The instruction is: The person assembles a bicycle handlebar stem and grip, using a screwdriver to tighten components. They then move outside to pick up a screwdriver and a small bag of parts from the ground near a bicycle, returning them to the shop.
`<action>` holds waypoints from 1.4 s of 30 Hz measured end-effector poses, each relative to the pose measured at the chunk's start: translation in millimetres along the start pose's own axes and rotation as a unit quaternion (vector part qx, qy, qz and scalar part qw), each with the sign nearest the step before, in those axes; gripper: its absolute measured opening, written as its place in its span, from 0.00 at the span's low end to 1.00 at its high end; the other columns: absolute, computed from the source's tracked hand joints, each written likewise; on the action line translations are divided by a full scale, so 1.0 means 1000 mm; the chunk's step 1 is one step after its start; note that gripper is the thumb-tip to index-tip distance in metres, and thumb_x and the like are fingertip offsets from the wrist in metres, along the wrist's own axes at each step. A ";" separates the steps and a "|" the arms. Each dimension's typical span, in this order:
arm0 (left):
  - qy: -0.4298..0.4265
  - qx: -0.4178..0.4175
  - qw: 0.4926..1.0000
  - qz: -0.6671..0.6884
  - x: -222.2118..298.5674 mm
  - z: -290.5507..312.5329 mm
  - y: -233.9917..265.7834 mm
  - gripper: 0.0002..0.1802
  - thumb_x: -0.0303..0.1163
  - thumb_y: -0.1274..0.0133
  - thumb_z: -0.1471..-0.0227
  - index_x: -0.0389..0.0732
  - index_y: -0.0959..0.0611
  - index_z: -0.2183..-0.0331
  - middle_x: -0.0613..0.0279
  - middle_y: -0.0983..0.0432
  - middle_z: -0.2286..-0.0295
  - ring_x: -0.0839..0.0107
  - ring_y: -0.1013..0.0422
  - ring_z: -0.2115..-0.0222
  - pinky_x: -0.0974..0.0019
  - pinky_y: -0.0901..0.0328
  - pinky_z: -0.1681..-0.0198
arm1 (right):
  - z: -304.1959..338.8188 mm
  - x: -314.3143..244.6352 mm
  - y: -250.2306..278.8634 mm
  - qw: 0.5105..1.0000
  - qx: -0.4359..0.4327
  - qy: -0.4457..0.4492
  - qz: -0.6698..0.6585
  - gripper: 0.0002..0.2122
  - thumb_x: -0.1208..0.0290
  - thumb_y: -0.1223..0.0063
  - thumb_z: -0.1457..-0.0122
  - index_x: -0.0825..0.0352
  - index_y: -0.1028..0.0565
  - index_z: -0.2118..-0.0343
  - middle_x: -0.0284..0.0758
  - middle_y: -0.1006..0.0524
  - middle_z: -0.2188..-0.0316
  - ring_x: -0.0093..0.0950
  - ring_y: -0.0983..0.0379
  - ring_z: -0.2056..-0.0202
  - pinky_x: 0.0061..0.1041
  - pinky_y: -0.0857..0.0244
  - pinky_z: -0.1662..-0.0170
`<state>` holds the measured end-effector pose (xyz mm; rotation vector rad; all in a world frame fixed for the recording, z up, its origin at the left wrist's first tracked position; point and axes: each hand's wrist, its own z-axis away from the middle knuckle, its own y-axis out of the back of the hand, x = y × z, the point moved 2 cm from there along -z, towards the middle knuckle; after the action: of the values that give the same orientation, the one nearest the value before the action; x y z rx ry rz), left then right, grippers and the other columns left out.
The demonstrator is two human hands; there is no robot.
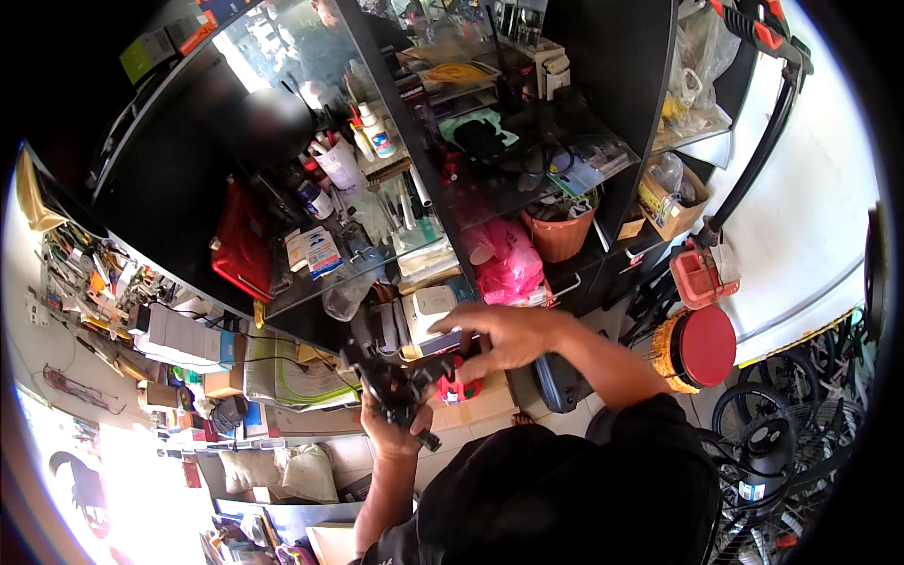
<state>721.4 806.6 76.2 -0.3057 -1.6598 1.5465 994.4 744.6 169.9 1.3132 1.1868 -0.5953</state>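
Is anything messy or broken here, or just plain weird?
Nothing looks clearly spilled or broken. The messiest bit may be the bright pink plastic bag, slumped and crumpled beside the orange pot low in the cabinet. The black gadget in the left hand is too dark to check for damage.

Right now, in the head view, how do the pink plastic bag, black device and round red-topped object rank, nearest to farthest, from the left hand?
1. Black device: held in the left hand.
2. Pink plastic bag: up and to the right.
3. Round red-topped object: farther off to the right.
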 end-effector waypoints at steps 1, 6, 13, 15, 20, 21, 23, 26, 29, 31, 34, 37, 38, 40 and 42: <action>0.004 -0.021 1.000 -0.008 -0.005 -0.011 -0.011 0.28 0.55 0.58 0.36 0.48 0.20 0.46 0.47 0.19 0.51 0.45 0.18 0.61 0.71 0.41 0.89 | 0.000 0.000 -0.013 0.999 0.002 0.038 0.011 0.29 0.59 0.32 0.40 0.63 0.28 0.38 0.39 0.26 0.50 0.31 0.23 0.54 0.30 0.27 0.56; 0.034 -0.034 0.998 0.043 -0.014 -0.035 -0.028 0.27 0.54 0.56 0.35 0.48 0.20 0.46 0.51 0.19 0.53 0.54 0.20 0.66 0.72 0.39 0.89 | 0.013 0.005 -0.017 0.985 0.140 0.099 0.004 0.19 0.63 0.36 0.36 0.66 0.24 0.47 0.39 0.21 0.60 0.36 0.23 0.57 0.33 0.30 0.53; 0.016 0.005 1.000 -0.020 0.001 -0.028 -0.029 0.34 0.62 0.56 0.34 0.36 0.21 0.53 0.57 0.25 0.45 0.63 0.24 0.68 0.73 0.40 0.89 | 0.002 0.018 0.095 0.873 0.446 -0.024 -0.196 0.17 0.61 0.42 0.32 0.71 0.23 0.53 0.33 0.20 0.72 0.22 0.24 0.75 0.23 0.29 0.70; 0.028 0.022 0.998 -0.044 -0.004 -0.030 -0.032 0.34 0.62 0.54 0.34 0.35 0.22 0.60 0.58 0.25 0.45 0.66 0.27 0.70 0.73 0.41 0.89 | -0.023 0.039 0.154 0.825 0.516 -0.009 -0.228 0.16 0.61 0.42 0.33 0.73 0.23 0.55 0.34 0.20 0.70 0.22 0.23 0.76 0.22 0.29 0.72; 0.064 -0.003 0.996 -0.067 -0.023 -0.033 -0.036 0.36 0.60 0.55 0.33 0.33 0.25 0.47 0.60 0.24 0.49 0.70 0.27 0.70 0.74 0.41 0.88 | -0.074 0.049 0.186 0.864 0.483 -0.111 -0.089 0.15 0.63 0.42 0.34 0.73 0.22 0.58 0.35 0.20 0.73 0.25 0.21 0.75 0.26 0.27 0.73; 0.072 -0.009 0.996 -0.059 -0.026 -0.032 -0.036 0.39 0.60 0.54 0.33 0.33 0.28 0.40 0.61 0.23 0.52 0.71 0.27 0.71 0.74 0.41 0.88 | -0.068 0.052 0.171 0.880 0.464 -0.094 -0.053 0.14 0.64 0.44 0.34 0.72 0.21 0.58 0.33 0.19 0.72 0.23 0.23 0.75 0.25 0.30 0.74; 0.074 -0.039 0.994 -0.063 -0.025 -0.030 -0.027 0.41 0.59 0.52 0.34 0.34 0.31 0.37 0.67 0.23 0.64 0.72 0.28 0.72 0.75 0.41 0.87 | -0.054 0.043 0.124 0.913 0.402 -0.043 -0.058 0.12 0.63 0.44 0.33 0.65 0.20 0.55 0.30 0.19 0.71 0.18 0.25 0.75 0.21 0.33 0.72; 0.062 0.002 0.988 -0.142 -0.025 -0.036 -0.030 0.41 0.59 0.52 0.34 0.36 0.32 0.36 0.69 0.24 0.67 0.75 0.28 0.75 0.75 0.42 0.88 | -0.029 0.033 0.061 0.967 0.236 -0.050 -0.082 0.18 0.56 0.41 0.32 0.66 0.21 0.51 0.27 0.19 0.67 0.16 0.25 0.71 0.21 0.30 0.67; 0.026 0.065 0.974 -0.215 -0.029 -0.044 -0.027 0.33 0.61 0.55 0.33 0.39 0.21 0.49 0.65 0.22 0.70 0.77 0.28 0.78 0.77 0.42 0.88 | -0.020 0.026 0.014 0.985 0.150 0.049 0.071 0.31 0.51 0.37 0.37 0.70 0.30 0.39 0.44 0.22 0.52 0.33 0.22 0.54 0.33 0.28 0.53; 0.033 0.071 0.972 -0.220 -0.033 -0.049 -0.026 0.32 0.61 0.57 0.33 0.40 0.20 0.54 0.63 0.22 0.72 0.78 0.28 0.79 0.77 0.42 0.88 | -0.015 0.021 -0.005 0.994 0.111 0.006 -0.004 0.34 0.49 0.36 0.38 0.71 0.32 0.38 0.50 0.24 0.48 0.42 0.24 0.49 0.38 0.31 0.46; 0.001 0.129 0.957 -0.261 -0.036 -0.058 -0.043 0.32 0.61 0.61 0.31 0.42 0.19 0.58 0.63 0.24 0.74 0.78 0.31 0.82 0.78 0.40 0.86 | -0.015 0.029 -0.023 0.985 0.153 0.030 -0.067 0.35 0.51 0.36 0.38 0.71 0.34 0.36 0.51 0.22 0.51 0.42 0.22 0.51 0.38 0.29 0.49; -0.008 0.076 0.952 -0.298 -0.038 -0.059 -0.047 0.17 0.46 0.50 0.31 0.43 0.23 0.54 0.61 0.22 0.67 0.75 0.27 0.79 0.75 0.38 0.87 | -0.015 0.016 -0.023 0.972 0.179 -0.033 -0.150 0.28 0.57 0.37 0.35 0.72 0.31 0.40 0.43 0.19 0.60 0.29 0.21 0.60 0.30 0.27 0.56; 0.001 0.072 0.947 -0.312 -0.041 -0.062 -0.051 0.14 0.43 0.48 0.32 0.43 0.23 0.53 0.62 0.22 0.66 0.75 0.26 0.78 0.75 0.39 0.87 | -0.014 0.023 -0.025 0.950 0.203 -0.053 -0.232 0.22 0.62 0.40 0.33 0.72 0.29 0.43 0.37 0.20 0.63 0.20 0.24 0.63 0.25 0.28 0.60; -0.003 0.050 0.935 -0.351 -0.044 -0.059 -0.065 0.13 0.39 0.46 0.33 0.42 0.23 0.52 0.62 0.22 0.66 0.75 0.26 0.78 0.75 0.39 0.86 | -0.015 0.025 -0.019 0.925 0.267 -0.024 -0.270 0.18 0.67 0.44 0.31 0.72 0.28 0.44 0.31 0.23 0.66 0.15 0.27 0.66 0.22 0.29 0.62; -0.011 0.017 0.929 -0.370 -0.043 -0.056 -0.066 0.19 0.35 0.46 0.33 0.39 0.26 0.45 0.57 0.22 0.58 0.75 0.26 0.78 0.76 0.40 0.86 | -0.016 0.028 -0.008 0.909 0.303 0.018 -0.287 0.14 0.67 0.44 0.31 0.71 0.26 0.48 0.27 0.24 0.70 0.14 0.28 0.73 0.17 0.34 0.70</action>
<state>810.4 804.1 114.0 0.3356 -1.5084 0.9979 991.9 765.2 143.9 1.4758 1.4935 -1.4654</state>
